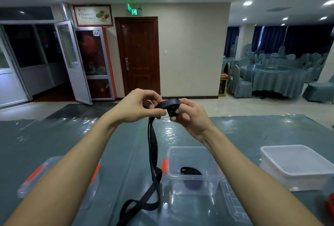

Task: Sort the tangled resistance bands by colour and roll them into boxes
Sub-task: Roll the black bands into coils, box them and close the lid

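Both hands are raised above the table with a black resistance band point(152, 146) between them. My right hand point(188, 115) pinches the small rolled-up end of the band. My left hand point(139, 106) pinches the strap just beside the roll. The loose length hangs down and trails in loops on the table. Below my right forearm stands a clear plastic box point(193, 168) with orange clips, and a rolled black band point(190, 171) lies inside it.
An open white box point(296, 164) stands at the right. A clear lid with orange clips point(57, 175) lies under my left forearm, another clear lid point(233, 202) beside the clear box. Something red point(329, 203) shows at the right edge. The table point(54, 135) has a teal cover.
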A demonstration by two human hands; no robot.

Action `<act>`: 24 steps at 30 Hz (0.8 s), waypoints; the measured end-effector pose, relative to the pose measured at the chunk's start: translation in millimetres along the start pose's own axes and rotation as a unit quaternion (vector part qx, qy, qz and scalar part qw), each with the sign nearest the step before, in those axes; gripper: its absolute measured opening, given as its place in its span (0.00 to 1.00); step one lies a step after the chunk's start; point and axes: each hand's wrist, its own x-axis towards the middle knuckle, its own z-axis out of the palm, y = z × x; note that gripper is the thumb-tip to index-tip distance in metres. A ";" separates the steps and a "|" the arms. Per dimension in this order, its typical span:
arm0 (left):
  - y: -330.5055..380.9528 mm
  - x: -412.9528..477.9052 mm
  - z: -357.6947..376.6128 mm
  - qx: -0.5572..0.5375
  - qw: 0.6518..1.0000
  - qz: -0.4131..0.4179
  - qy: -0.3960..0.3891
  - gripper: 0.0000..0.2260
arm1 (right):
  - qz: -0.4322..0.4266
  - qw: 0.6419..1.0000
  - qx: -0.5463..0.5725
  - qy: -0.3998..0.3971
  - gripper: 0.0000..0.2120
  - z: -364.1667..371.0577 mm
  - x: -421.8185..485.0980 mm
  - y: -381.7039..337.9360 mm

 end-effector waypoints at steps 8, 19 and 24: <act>-2.7 -6.5 14.5 -0.023 0.999 -0.025 0.035 0.20 | 0.020 0.982 0.182 0.047 0.13 13.4 -7.5 16.0; -10.9 -15.1 51.1 -0.143 0.983 0.006 0.119 0.18 | 0.070 0.995 0.071 0.009 0.15 -13.5 -28.7 40.2; -14.5 -11.8 42.6 -0.024 0.999 -0.003 0.025 0.18 | 0.039 0.951 -0.302 0.060 0.17 -33.5 -37.8 16.8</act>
